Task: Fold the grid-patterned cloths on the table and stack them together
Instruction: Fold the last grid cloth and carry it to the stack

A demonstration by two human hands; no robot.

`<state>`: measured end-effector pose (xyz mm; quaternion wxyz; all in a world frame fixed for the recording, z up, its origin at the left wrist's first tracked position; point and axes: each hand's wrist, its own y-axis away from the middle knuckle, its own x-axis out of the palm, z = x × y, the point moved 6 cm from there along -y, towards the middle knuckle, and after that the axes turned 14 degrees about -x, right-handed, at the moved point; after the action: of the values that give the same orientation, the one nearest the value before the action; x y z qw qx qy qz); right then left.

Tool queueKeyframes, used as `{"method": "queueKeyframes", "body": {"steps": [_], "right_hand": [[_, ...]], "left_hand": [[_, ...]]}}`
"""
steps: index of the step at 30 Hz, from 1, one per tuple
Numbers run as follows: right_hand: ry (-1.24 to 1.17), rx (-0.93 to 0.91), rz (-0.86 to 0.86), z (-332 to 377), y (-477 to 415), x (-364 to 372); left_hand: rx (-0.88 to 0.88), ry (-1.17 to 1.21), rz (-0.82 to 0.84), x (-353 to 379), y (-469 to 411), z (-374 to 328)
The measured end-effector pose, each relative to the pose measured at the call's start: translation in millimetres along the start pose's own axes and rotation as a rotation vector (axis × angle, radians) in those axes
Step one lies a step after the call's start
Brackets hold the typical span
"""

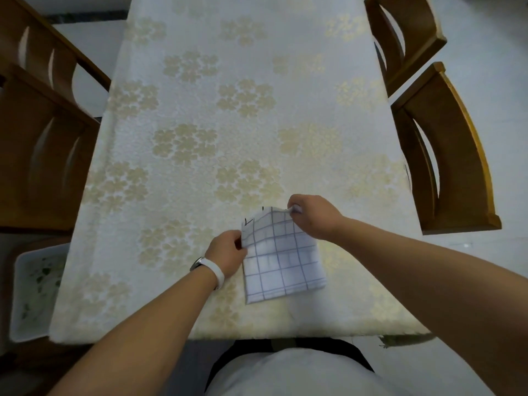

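No word, brand, number or sign can be read anywhere in this view. The grid-patterned cloth carries a few short black strokes near its far left corner, on the lifted part of the fabric, but they are too small and blurred to make out as letters or digits. The wristwatch on the left wrist shows nothing legible.

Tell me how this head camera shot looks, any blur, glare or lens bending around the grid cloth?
Head view: wide-angle bending bows the edges of the cream flower-patterned tablecloth and the brown wooden chairs; light is soft and even, with no hard glare; the white blue-gridded cloth, pinched by the left hand and right hand, looks slightly smeared mid-panel; the frame's corners go soft.
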<state>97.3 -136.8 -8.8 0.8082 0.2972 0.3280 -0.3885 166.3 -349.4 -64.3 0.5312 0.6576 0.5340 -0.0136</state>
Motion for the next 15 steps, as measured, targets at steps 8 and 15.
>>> {"method": "queueKeyframes", "body": {"steps": [8,15], "right_hand": [[0.041,-0.085,0.053,8.9,10.8,-12.1],[0.122,-0.229,0.061,26.0,36.8,-16.0]], "left_hand": [[0.171,0.125,-0.030,-36.7,15.6,-22.8],[0.464,-0.177,-0.154,-44.9,45.4,-60.4]]}}
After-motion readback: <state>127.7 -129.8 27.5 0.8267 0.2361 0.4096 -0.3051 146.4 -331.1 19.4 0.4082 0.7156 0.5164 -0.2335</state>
